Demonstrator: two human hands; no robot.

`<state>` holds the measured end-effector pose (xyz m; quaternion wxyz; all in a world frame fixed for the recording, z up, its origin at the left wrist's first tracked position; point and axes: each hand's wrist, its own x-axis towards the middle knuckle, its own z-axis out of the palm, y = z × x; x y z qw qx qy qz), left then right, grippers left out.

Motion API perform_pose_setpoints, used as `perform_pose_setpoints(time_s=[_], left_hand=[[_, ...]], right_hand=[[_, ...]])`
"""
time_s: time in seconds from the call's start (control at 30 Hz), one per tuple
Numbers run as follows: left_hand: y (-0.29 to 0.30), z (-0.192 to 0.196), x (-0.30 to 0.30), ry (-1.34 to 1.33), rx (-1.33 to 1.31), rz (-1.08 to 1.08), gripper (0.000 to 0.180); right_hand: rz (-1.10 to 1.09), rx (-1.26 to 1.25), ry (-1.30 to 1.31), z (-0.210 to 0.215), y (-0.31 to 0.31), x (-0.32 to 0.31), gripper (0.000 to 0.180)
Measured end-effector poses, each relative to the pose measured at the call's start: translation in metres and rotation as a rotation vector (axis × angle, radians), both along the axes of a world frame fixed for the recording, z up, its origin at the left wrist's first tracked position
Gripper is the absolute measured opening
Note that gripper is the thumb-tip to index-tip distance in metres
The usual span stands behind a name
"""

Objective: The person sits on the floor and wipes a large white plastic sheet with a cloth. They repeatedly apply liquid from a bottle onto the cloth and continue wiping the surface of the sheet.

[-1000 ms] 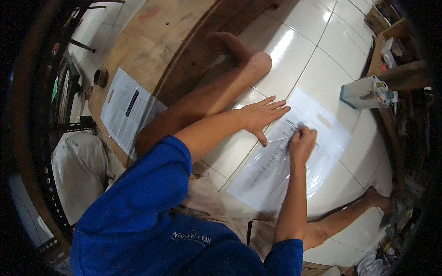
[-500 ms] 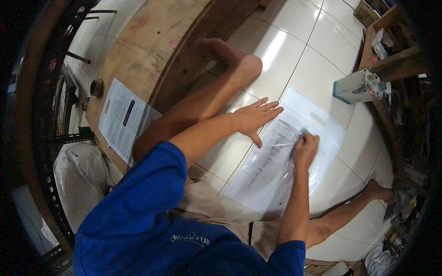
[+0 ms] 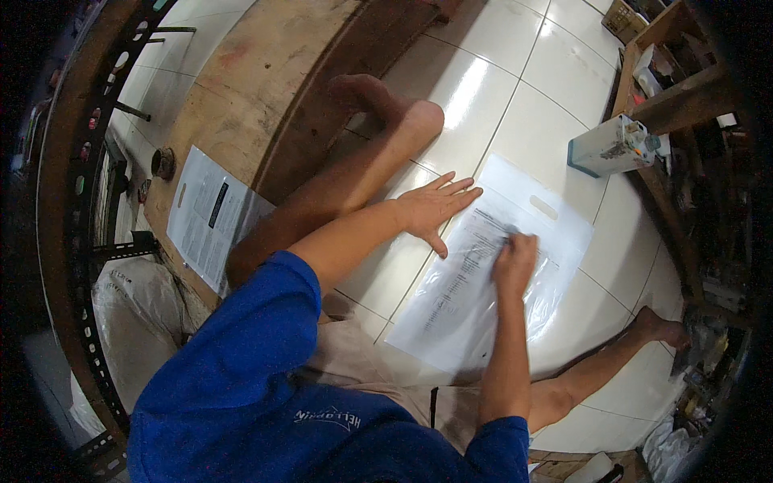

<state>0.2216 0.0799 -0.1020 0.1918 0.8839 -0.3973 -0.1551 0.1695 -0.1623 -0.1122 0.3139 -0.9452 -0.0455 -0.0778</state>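
A clear-and-white plastic bag (image 3: 555,241) with a cut-out handle and dark printed lines lies flat on the tiled floor before me. My left hand (image 3: 431,209) is spread flat at its left edge, fingertips on the bag's upper left side and the palm over the tile. My right hand (image 3: 515,262) is closed and pressed down on the printed area. A bit of something small and greyish shows at its fingertips; its kind cannot be made out. The plastic is wrinkled and shiny below that hand.
On the wooden bench (image 3: 241,80) at left lies a second printed bag (image 3: 197,221), with a small round dark pot (image 3: 163,163) beside it. A stained rectangular can (image 3: 608,149) stands right of the bag, near a cluttered wooden shelf (image 3: 692,105). My legs stretch out on both sides.
My right hand has slid a little to the left across the print. My left hand stays spread at the bag's edge. The whole view has shifted slightly.
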Motion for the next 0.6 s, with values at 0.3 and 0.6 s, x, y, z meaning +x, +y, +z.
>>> perform_pose_setpoints(time_s=[0.3,0.6], left_hand=[[-0.014,0.011,0.002,0.064,0.054,0.044,0.119],[-0.097,0.121,-0.108,0.108,-0.701,0.363,0.055]], right_hand=[[-0.425,1.16,0.443,0.037,-0.092,-0.027,0.012],[-0.199,1.59,0.432,0.095,-0.053,-0.087,0.013]])
